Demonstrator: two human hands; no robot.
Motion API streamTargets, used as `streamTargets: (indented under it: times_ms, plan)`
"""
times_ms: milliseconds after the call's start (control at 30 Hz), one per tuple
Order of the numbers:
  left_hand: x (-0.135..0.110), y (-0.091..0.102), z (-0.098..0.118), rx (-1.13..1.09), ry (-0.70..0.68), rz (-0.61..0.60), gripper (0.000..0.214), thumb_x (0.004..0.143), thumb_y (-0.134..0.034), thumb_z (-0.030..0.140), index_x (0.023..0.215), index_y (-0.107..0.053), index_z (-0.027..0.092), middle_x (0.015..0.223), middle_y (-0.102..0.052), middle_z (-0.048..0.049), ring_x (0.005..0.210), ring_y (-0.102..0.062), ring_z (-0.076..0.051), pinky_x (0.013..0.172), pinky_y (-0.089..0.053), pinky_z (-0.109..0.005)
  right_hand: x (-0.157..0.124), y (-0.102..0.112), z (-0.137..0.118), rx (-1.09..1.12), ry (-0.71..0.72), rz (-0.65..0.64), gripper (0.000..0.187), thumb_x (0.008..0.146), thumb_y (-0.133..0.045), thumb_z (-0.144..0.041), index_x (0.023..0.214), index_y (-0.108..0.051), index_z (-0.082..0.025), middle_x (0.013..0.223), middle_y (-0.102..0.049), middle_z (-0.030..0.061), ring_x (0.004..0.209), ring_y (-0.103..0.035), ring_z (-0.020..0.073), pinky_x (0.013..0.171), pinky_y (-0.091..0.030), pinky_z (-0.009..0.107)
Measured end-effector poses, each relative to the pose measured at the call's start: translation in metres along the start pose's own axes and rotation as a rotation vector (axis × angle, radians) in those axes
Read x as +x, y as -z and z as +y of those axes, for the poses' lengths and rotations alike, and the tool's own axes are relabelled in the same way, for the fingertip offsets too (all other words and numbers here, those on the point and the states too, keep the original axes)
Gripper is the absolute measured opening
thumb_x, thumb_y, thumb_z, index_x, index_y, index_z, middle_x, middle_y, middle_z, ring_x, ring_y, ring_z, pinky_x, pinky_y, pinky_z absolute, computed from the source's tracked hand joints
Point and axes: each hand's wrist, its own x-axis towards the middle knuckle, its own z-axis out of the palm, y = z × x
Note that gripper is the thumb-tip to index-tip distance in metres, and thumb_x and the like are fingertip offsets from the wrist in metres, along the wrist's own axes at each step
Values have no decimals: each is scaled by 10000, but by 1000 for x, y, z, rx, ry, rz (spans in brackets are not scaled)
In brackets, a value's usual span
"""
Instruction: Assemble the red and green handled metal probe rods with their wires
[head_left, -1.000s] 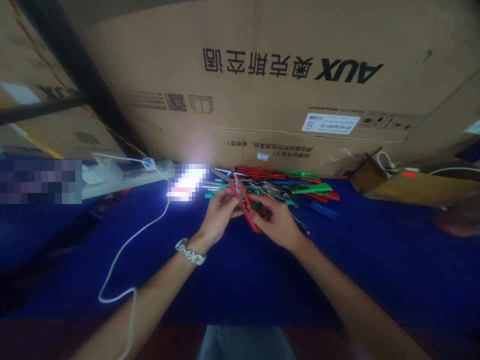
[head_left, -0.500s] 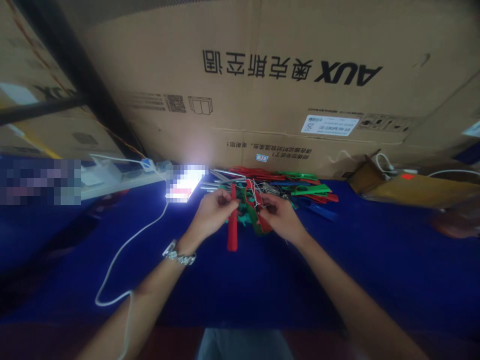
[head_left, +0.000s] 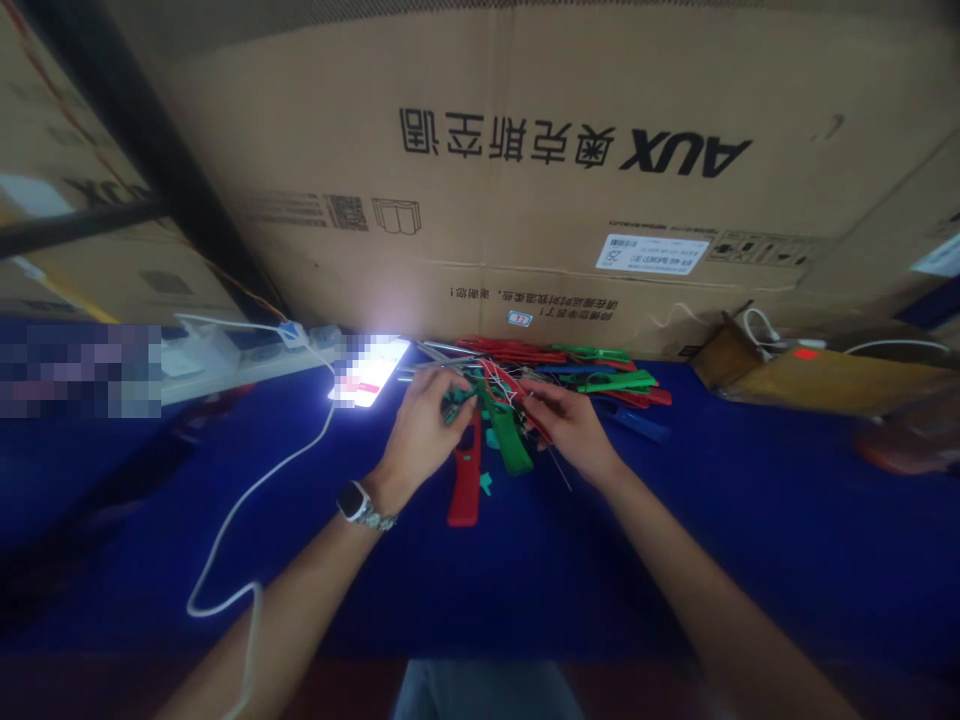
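Observation:
My left hand (head_left: pixel 424 425), with a watch on its wrist, is closed with thumb and fingers around a small teal-green part (head_left: pixel 452 408). Just below its fingertips lies a red plastic handle shell (head_left: pixel 465 485), its slotted end toward the hand. Pinched in my right hand (head_left: pixel 570 430) is a red shell piece (head_left: pixel 537 420); thin white wires (head_left: pixel 501 382) run close by. Between the hands rests a green handle shell (head_left: pixel 510 440), with a small teal piece (head_left: pixel 486 484) beside it. A thin metal rod (head_left: pixel 559 468) sticks out under my right hand.
Behind the hands lies a pile of red shells (head_left: pixel 517 350), green shells (head_left: pixel 630 381), a blue shell (head_left: pixel 637 422) and metal tubes (head_left: pixel 442 352). A lit phone (head_left: pixel 379 370) with a white cable (head_left: pixel 247 495) is at left. A large cardboard box (head_left: pixel 525 220) backs the blue tabletop (head_left: pixel 420 590).
My left hand has let go of the red shell, which now lies nearer me, and has taken the teal-green part. The green shell between the hands shows more fully.

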Motion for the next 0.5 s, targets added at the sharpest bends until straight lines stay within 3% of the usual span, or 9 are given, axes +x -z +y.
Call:
streamTargets:
  times_ms: [100, 233, 333, 500]
  plan:
    - [10, 6, 1, 103, -179, 3, 279, 857, -654, 176, 1128, -591, 192, 1239, -597, -107, 1185, -544, -277, 1020, -458, -486, -2, -2, -5, 24, 43, -18, 496, 782, -707, -484, 1179, -689, -187, 735, -672, 21, 534, -569, 134, 375, -389, 218]
    - [28, 15, 1, 157, -344, -205, 473, 820, -686, 185, 1268, -534, 186, 1444, -500, -134, 1348, -448, -311, 1109, -396, -518, -2, -3, -8, 129, 144, -58, 383, 739, -771, -464, 999, -705, -192, 833, -712, 31, 501, -546, 95, 445, -407, 236]
    - [30, 16, -7, 76, -308, -285, 520, 819, -679, 196, 1311, -514, 223, 1427, -530, -107, 1348, -473, -286, 1112, -412, -511, -1, -1, -8, 153, 114, -66, 364, 716, -796, -462, 946, -697, -197, 775, -697, 15, 498, -537, 92, 435, -363, 224]
    - [21, 15, -34, -72, -120, -309, 641, 813, -710, 269, 1401, -456, 234, 1413, -552, -114, 1280, -551, -266, 1085, -459, -472, -1, 6, -7, 187, 10, -107, 406, 685, -819, -472, 972, -727, -200, 654, -639, -12, 500, -529, 93, 409, -275, 202]
